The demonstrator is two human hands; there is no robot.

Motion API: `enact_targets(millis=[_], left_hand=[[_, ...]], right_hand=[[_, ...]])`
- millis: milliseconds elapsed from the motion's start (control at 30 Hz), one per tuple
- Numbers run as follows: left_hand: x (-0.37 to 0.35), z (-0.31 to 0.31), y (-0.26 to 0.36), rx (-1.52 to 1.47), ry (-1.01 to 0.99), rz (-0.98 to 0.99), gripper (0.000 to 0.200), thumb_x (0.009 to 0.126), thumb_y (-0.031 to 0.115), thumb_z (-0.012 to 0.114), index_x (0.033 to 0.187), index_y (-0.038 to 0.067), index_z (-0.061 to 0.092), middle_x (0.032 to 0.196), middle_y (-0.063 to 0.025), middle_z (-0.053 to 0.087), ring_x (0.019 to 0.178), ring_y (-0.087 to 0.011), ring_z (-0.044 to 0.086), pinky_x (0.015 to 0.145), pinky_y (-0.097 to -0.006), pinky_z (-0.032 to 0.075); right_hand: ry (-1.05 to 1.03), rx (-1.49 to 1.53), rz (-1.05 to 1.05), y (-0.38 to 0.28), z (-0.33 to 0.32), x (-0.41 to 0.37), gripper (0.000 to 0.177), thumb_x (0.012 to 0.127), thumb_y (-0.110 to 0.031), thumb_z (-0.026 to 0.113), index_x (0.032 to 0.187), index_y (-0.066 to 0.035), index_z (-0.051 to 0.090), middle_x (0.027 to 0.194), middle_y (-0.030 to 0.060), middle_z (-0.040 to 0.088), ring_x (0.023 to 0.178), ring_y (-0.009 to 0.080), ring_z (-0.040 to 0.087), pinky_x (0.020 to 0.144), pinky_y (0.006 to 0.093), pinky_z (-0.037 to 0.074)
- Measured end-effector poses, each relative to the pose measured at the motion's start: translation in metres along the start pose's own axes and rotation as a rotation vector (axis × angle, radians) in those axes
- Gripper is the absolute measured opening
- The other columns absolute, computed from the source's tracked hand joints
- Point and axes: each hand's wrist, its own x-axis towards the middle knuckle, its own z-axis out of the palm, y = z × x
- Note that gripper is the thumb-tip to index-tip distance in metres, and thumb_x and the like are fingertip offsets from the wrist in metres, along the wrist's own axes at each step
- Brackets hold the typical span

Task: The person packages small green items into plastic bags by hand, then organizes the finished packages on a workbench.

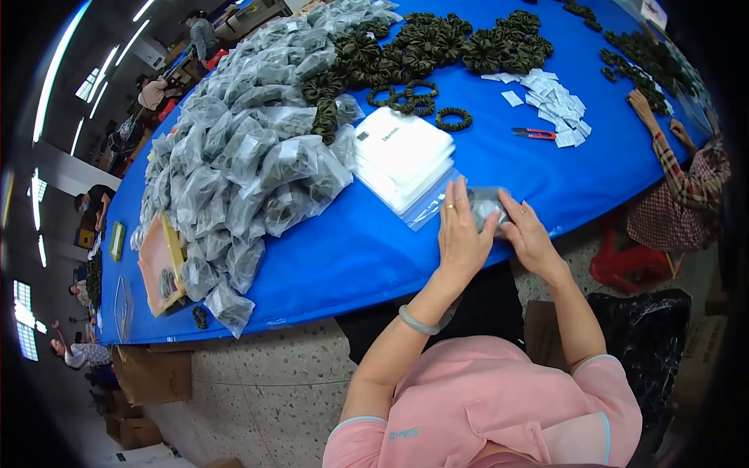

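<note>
At the near edge of the blue table, a clear plastic bag (486, 200) with dark contents lies between my hands. My left hand (463, 232) rests along its left side, fingers long and close together, thumb pressing on the bag. On the opposite side, my right hand (532, 235) curves around the bag, its thumb meeting the left one. Both hands partly hide the bag, and what is inside is blurred. Just left of my hands sits a stack of flat white bags (402, 156) with dark print. Dark green scrunchies (454, 118) lie beyond the stack.
A large heap of filled bags (226, 156) covers the left of the table, beside a yellow-edged tray (160, 265). White cards (554, 105) and red-handled snips (534, 133) lie at right. A co-worker in a checked shirt (675, 195) sits at the right edge.
</note>
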Motion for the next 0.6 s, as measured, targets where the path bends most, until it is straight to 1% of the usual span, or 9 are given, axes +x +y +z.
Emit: enact_targets(millis=[100,200,267,367,433,467,500,533,600], left_hand=[[0.005,-0.005,0.012,-0.303,-0.231,-0.333,0.071,0.083,0.009,0.069,0.145,0.002,0.035,0.133,-0.0254,0.044,0.123,-0.0376,0.046,0.101,-0.0447,0.043],[0.013,-0.003,-0.008,-0.433,-0.257,-0.356,0.069,0.08,0.006,0.07,0.142,0.002,0.041,0.132,-0.0225,0.046,0.116,-0.0322,0.052,0.096,-0.0392,0.047],[0.035,-0.027,-0.019,-0.724,-0.245,-0.547,0.059,0.082,0.003,0.065,0.137,0.001,0.047,0.132,-0.0203,0.051,0.103,-0.0256,0.057,0.088,-0.0322,0.05],[0.094,-0.087,-0.07,-0.522,0.125,-0.341,0.039,0.081,-0.005,0.055,0.119,0.0,0.063,0.114,-0.0117,0.065,0.078,-0.0132,0.057,0.075,-0.023,0.05],[0.138,-0.15,-0.075,-0.348,0.363,-0.242,0.035,0.083,-0.005,0.054,0.116,0.0,0.063,0.109,-0.0098,0.066,0.078,-0.0137,0.057,0.072,-0.0223,0.049],[0.147,-0.169,-0.091,-0.25,0.437,-0.17,0.035,0.085,-0.005,0.053,0.119,0.0,0.061,0.111,-0.0098,0.064,0.081,-0.0143,0.056,0.071,-0.0231,0.049],[0.147,-0.183,-0.085,-0.251,0.45,-0.163,0.035,0.086,-0.004,0.055,0.12,0.002,0.059,0.118,-0.0106,0.06,0.086,-0.0157,0.055,0.072,-0.0246,0.049],[0.142,-0.187,-0.075,-0.127,0.411,-0.123,0.034,0.086,-0.002,0.056,0.12,0.003,0.059,0.121,-0.0113,0.058,0.09,-0.0167,0.055,0.074,-0.0255,0.05],[0.12,-0.175,-0.056,0.058,0.257,-0.028,0.037,0.084,0.004,0.064,0.121,0.005,0.059,0.127,-0.0131,0.054,0.104,-0.0234,0.056,0.085,-0.0314,0.049]], right_hand=[[-0.241,0.537,0.369,0.015,-0.015,0.017,0.035,0.097,-0.024,0.055,0.119,0.001,0.064,0.116,0.0148,0.067,0.1,0.0273,0.064,0.087,0.0344,0.051],[-0.205,0.368,0.388,0.025,-0.006,0.063,0.031,0.097,-0.02,0.053,0.119,-0.001,0.065,0.124,0.0127,0.064,0.106,0.0267,0.062,0.091,0.0328,0.048],[-0.192,0.233,0.279,0.043,0.017,0.09,0.028,0.094,-0.016,0.056,0.116,-0.001,0.066,0.119,0.0113,0.066,0.104,0.026,0.062,0.09,0.0328,0.049],[-0.167,0.081,0.156,0.075,0.056,0.129,0.025,0.092,-0.015,0.059,0.112,-0.002,0.067,0.113,0.0108,0.068,0.099,0.0261,0.062,0.087,0.0337,0.05],[-0.164,0.008,0.093,0.085,0.072,0.146,0.024,0.091,-0.014,0.061,0.11,-0.002,0.068,0.109,0.0104,0.068,0.095,0.0263,0.062,0.086,0.0344,0.05],[-0.166,-0.016,0.072,0.086,0.076,0.152,0.023,0.09,-0.013,0.061,0.11,-0.002,0.068,0.108,0.01,0.068,0.094,0.0264,0.062,0.085,0.0347,0.05],[-0.171,-0.014,0.07,0.083,0.078,0.156,0.023,0.09,-0.011,0.06,0.11,-0.003,0.068,0.109,0.0094,0.068,0.094,0.0263,0.062,0.086,0.0349,0.05],[-0.175,0.0,0.067,0.076,0.079,0.159,0.023,0.09,-0.011,0.06,0.11,-0.003,0.068,0.109,0.0094,0.068,0.094,0.0263,0.062,0.086,0.0349,0.05],[-0.156,0.082,0.052,0.064,0.083,0.157,0.019,0.089,-0.012,0.061,0.104,-0.004,0.069,0.106,0.0072,0.068,0.095,0.0253,0.061,0.085,0.0351,0.05]])
